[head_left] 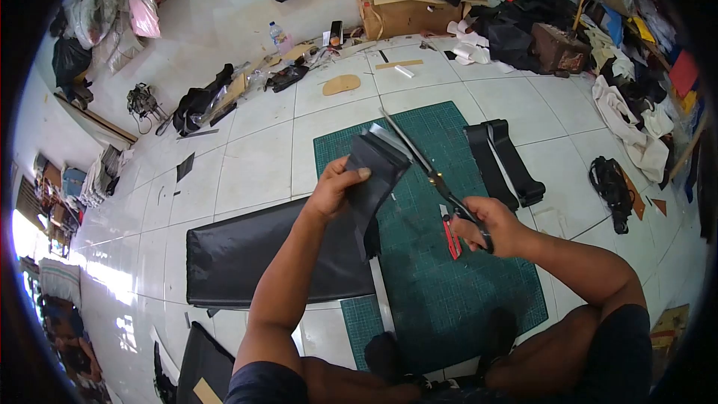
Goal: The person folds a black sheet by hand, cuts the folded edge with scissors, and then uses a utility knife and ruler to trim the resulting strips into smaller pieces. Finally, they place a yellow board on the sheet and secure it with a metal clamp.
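My left hand (334, 188) is closed, thumb on top, around a folded stack of black fabric (372, 172) held up above the floor. A strip of the fabric hangs down toward a long folded black sheet (277, 254). In my right hand (490, 228) is a pair of large scissors (441, 185), my fingers through the dark handles. The blades point up and away from me, right beside the fabric's upper right edge. Under both hands lies a green cutting mat (464, 299). A red utility knife (451, 238) rests on it, just left of my right hand.
Folded black strips (502, 161) lie on the mat's right edge. A metal ruler (383, 303) runs along its lower left part. Farther right is a coiled black cable (615, 191). A cardboard box (407, 16), a bottle (280, 37) and fabric heaps line the wall.
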`<move>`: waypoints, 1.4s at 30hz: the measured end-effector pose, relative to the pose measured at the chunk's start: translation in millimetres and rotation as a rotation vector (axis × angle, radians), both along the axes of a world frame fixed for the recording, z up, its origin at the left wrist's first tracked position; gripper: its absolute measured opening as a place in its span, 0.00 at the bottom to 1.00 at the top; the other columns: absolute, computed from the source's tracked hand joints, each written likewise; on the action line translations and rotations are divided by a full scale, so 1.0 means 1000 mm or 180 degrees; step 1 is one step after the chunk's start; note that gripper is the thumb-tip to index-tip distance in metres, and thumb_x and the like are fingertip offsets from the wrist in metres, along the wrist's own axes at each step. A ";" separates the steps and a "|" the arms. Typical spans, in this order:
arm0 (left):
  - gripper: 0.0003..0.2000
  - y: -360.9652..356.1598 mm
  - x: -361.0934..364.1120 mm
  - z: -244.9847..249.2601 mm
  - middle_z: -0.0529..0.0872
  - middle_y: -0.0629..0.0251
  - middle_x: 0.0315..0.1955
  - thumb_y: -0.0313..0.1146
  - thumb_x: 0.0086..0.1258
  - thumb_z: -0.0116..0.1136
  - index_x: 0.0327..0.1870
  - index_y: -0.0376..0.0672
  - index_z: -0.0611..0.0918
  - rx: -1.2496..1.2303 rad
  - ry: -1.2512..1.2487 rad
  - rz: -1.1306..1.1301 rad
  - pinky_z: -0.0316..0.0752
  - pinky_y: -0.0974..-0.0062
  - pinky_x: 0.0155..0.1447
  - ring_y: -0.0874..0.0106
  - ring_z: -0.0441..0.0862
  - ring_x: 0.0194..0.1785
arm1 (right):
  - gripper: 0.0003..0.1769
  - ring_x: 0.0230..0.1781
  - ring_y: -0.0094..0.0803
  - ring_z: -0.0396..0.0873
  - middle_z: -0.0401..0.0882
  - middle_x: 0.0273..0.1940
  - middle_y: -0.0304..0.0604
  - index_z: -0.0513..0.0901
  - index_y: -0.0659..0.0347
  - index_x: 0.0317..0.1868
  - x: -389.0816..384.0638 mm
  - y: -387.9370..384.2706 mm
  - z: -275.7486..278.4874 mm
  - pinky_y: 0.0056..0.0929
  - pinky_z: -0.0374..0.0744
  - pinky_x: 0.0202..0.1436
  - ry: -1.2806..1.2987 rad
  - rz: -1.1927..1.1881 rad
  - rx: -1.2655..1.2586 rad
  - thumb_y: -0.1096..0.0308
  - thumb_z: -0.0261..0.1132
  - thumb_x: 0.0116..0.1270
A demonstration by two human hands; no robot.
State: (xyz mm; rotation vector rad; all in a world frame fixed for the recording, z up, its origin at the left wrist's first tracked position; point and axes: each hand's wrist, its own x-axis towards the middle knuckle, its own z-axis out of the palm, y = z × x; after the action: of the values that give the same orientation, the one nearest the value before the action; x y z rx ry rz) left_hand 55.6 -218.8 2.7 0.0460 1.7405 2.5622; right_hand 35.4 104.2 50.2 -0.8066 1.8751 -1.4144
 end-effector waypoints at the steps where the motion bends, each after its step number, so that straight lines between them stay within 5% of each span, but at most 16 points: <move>1: 0.12 -0.006 0.000 0.002 0.89 0.66 0.40 0.28 0.67 0.61 0.50 0.36 0.83 0.0276 0.0119 0.0055 0.80 0.79 0.49 0.77 0.86 0.40 | 0.27 0.22 0.21 0.73 0.72 0.24 0.33 0.74 0.59 0.35 0.000 0.005 0.006 0.24 0.75 0.27 -0.0116 0.0143 -0.0166 0.41 0.64 0.70; 2: 0.19 -0.023 -0.006 -0.011 0.88 0.61 0.47 0.31 0.67 0.61 0.58 0.36 0.78 0.0375 0.0239 0.0007 0.81 0.73 0.54 0.71 0.87 0.46 | 0.27 0.24 0.21 0.74 0.72 0.25 0.33 0.74 0.59 0.37 0.000 0.008 0.008 0.24 0.76 0.29 -0.0234 0.0294 -0.0331 0.40 0.63 0.71; 6: 0.21 -0.038 -0.005 0.006 0.85 0.59 0.52 0.34 0.68 0.60 0.61 0.37 0.77 0.0930 0.0531 0.0125 0.80 0.70 0.58 0.67 0.85 0.52 | 0.35 0.37 0.25 0.76 0.73 0.34 0.37 0.73 0.61 0.51 0.002 0.016 -0.001 0.28 0.77 0.44 -0.0858 0.1010 -0.0660 0.32 0.51 0.72; 12: 0.20 -0.042 -0.004 0.011 0.86 0.59 0.51 0.32 0.68 0.60 0.60 0.37 0.77 0.0768 0.0707 0.0216 0.81 0.70 0.56 0.67 0.86 0.50 | 0.36 0.37 0.26 0.75 0.72 0.34 0.36 0.72 0.62 0.51 0.007 0.012 -0.005 0.28 0.76 0.43 -0.1261 0.1446 -0.0573 0.32 0.49 0.73; 30: 0.11 -0.022 0.007 0.025 0.89 0.62 0.40 0.27 0.66 0.61 0.48 0.35 0.84 -0.0090 0.0341 -0.0017 0.81 0.75 0.51 0.74 0.87 0.41 | 0.30 0.34 0.23 0.73 0.68 0.32 0.34 0.72 0.59 0.45 0.003 0.007 -0.003 0.26 0.76 0.40 -0.0530 0.1257 -0.0346 0.36 0.49 0.76; 42: 0.14 -0.010 0.015 0.035 0.89 0.62 0.42 0.26 0.65 0.62 0.51 0.33 0.83 -0.0447 0.0354 -0.0221 0.79 0.75 0.54 0.74 0.86 0.43 | 0.39 0.37 0.26 0.76 0.72 0.33 0.37 0.73 0.61 0.47 -0.001 0.006 -0.002 0.28 0.78 0.43 -0.0988 0.1328 -0.0282 0.27 0.47 0.69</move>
State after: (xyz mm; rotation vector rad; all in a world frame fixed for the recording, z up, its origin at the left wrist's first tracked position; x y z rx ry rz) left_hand 70.3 -228.9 38.0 0.2441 1.9159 2.4260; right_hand 34.8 110.6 48.2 -0.9007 1.3268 -1.2763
